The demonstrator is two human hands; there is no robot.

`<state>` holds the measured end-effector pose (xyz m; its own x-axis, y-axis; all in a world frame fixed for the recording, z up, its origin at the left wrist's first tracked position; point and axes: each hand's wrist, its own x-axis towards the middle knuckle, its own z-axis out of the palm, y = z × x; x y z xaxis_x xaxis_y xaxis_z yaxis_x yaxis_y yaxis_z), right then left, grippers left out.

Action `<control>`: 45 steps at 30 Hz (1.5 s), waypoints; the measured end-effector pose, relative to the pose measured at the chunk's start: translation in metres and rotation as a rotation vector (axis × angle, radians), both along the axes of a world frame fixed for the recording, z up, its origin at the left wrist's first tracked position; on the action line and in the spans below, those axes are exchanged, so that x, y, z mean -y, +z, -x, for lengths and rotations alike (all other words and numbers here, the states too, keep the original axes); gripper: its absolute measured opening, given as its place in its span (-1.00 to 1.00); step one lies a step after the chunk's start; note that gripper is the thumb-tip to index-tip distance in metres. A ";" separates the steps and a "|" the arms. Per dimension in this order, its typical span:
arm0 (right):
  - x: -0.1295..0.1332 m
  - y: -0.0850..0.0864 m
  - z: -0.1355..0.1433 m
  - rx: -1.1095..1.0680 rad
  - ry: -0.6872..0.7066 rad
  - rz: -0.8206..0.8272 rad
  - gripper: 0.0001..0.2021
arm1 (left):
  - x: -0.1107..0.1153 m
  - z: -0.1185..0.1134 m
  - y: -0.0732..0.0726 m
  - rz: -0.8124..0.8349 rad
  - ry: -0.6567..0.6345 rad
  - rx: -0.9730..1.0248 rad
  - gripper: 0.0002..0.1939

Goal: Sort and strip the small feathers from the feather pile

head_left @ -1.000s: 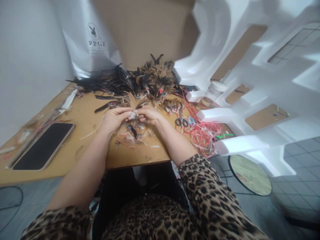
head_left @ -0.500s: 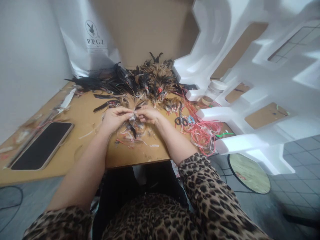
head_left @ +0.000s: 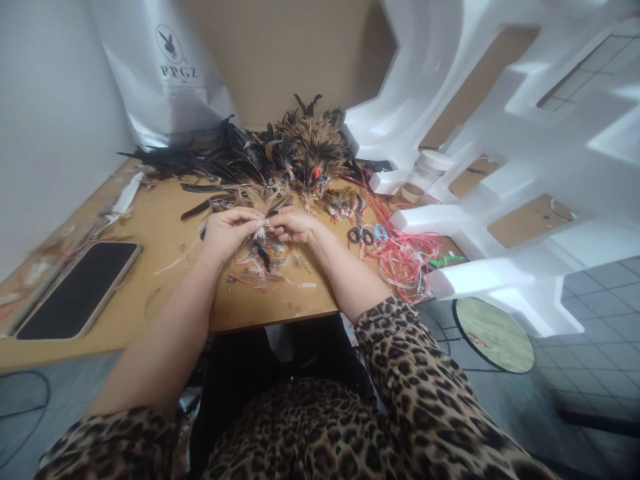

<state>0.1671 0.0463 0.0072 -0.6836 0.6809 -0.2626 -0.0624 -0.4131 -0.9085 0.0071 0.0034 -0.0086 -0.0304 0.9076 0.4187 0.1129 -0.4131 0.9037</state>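
if the fingers of the left hand or right hand slacken, the feather tuft, pinched narrowly between both, could splay apart (its base is mostly hidden). it fans out soft and tan above the flat table, near glossy black feathers and limp, tangled pink strings.

Leopard print, black on tan-brown, over sleeves, bottom of frame. Yellow-brown across bench. Black and tan through feather pile, upper centre, one red spot. Tan and white in small tuft, centre. Pinkish red and white among tangled strands, right of centre. Black on phone screen, left. Silvery white on bag, dark rabbit-head logo, upper left.
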 end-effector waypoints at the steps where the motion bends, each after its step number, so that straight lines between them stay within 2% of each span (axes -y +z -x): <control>1: 0.000 0.000 0.000 0.000 0.001 0.001 -0.75 | 0.000 -0.001 -0.002 0.030 -0.008 0.054 -0.87; 7: 0.000 0.001 -0.001 0.051 -0.043 0.002 -0.75 | -0.002 -0.005 -0.008 0.174 0.032 0.167 -0.81; 14: -0.004 -0.004 -0.001 0.145 -0.094 -0.053 -0.80 | 0.001 -0.003 -0.005 0.285 -0.036 0.080 -0.80; 20: -0.006 -0.014 0.005 0.363 -0.202 -0.264 -0.84 | -0.003 -0.001 -0.014 0.359 -0.054 -0.046 -0.81; 24: -0.004 -0.016 0.007 0.377 -0.211 -0.316 -0.87 | -0.008 0.001 -0.021 0.434 -0.034 -0.065 -0.80; 28: -0.005 -0.020 0.009 0.450 -0.223 -0.417 -0.75 | -0.012 0.003 -0.025 0.456 -0.017 -0.023 -0.81; 33: -0.010 -0.026 0.007 0.544 -0.216 -0.690 -0.68 | -0.012 0.002 -0.024 0.460 0.015 0.015 -0.83; 38: -0.005 -0.020 0.007 0.587 -0.304 -0.917 -0.71 | -0.012 0.000 -0.019 0.460 0.038 0.057 -0.76; 45: 0.006 -0.009 0.009 0.605 -0.355 -1.046 -0.72 | -0.014 0.003 -0.021 0.376 0.054 0.048 -0.79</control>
